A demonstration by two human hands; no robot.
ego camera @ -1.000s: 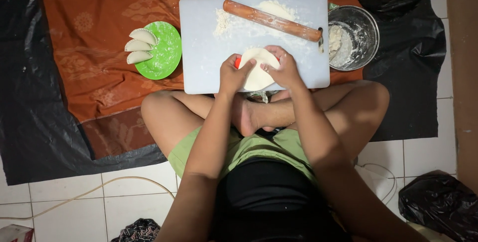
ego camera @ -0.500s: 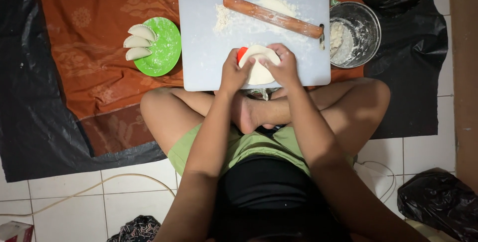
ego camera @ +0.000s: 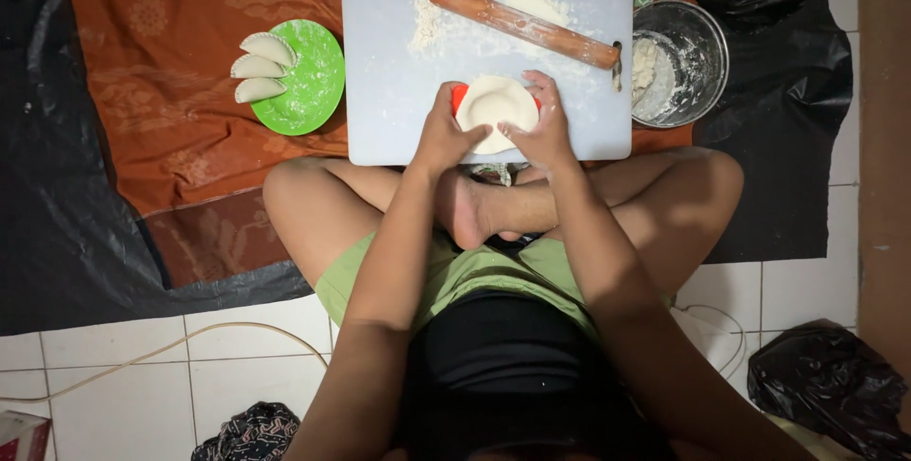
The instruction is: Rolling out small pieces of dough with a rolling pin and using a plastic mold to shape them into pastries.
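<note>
Now pale round dough disc [ego camera: 495, 105] on red mould [ego camera: 459, 96], both hands pressing edges.

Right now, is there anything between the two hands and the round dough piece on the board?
Nothing visible. The left hand and the right hand already touch the dough round, which lies over a red mould on the cutting board. The rolling pin lies apart, farther from the person.

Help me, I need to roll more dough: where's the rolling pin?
In the head view, the wooden rolling pin lies slanted across the far side of the white board, over the flour, beside the metal bowl.
</note>
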